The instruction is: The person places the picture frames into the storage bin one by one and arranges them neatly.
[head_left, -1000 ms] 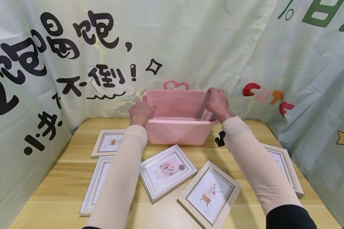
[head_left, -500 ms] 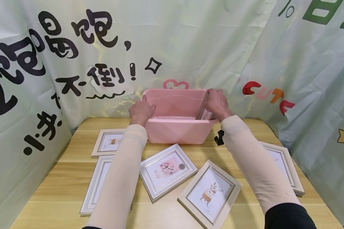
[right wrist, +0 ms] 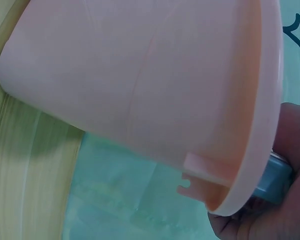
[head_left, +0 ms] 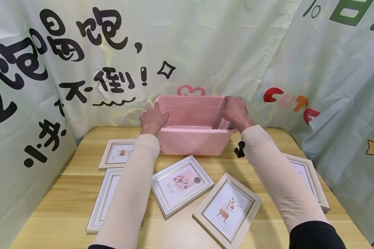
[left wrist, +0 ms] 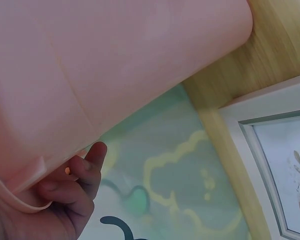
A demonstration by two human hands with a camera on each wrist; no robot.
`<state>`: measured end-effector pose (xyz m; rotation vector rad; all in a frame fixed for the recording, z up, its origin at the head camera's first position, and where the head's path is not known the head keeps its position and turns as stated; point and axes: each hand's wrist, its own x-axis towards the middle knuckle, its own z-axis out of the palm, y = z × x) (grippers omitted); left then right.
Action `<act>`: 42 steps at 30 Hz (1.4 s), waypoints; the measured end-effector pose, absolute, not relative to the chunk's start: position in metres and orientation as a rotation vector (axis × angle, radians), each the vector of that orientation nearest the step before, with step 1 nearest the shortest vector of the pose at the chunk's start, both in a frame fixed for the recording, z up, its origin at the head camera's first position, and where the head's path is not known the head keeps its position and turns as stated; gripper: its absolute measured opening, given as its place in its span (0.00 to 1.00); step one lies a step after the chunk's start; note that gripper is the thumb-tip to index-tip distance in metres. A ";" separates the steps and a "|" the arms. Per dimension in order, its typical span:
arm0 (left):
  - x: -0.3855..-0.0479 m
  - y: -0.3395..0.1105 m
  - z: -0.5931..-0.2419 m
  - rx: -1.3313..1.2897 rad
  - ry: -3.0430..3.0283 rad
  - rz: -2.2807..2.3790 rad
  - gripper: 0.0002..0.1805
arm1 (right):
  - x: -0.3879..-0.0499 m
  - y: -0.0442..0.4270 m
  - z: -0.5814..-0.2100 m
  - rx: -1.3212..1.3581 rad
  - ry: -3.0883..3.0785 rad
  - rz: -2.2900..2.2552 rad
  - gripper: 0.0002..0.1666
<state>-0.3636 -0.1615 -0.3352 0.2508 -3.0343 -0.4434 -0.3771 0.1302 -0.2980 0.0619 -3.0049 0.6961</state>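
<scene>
A pink plastic bin (head_left: 193,143) stands at the back of the wooden table. My left hand (head_left: 153,119) grips its left end, with the thumb over the rim and the fingers (left wrist: 70,182) curled beneath the lip. At the opposite end my right hand (head_left: 236,111) holds the upper edge of a picture frame (head_left: 222,122), which stands on edge inside the bin along the right wall. Most of that frame is hidden by the hand and the bin's front. In the right wrist view, a grey frame corner (right wrist: 274,177) shows between thumb and fingers beside the rim.
Several picture frames lie on the table: a flower one (head_left: 182,186) in the middle, a beige one (head_left: 227,211) front right, another (head_left: 310,180) far right, and two at left, one beige (head_left: 115,154), one white (head_left: 106,200). A printed curtain (head_left: 212,52) hangs close behind.
</scene>
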 end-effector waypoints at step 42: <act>-0.363 -0.161 -0.334 0.249 -3.050 -0.437 0.40 | -0.359 0.181 -0.300 0.221 -3.136 0.391 0.48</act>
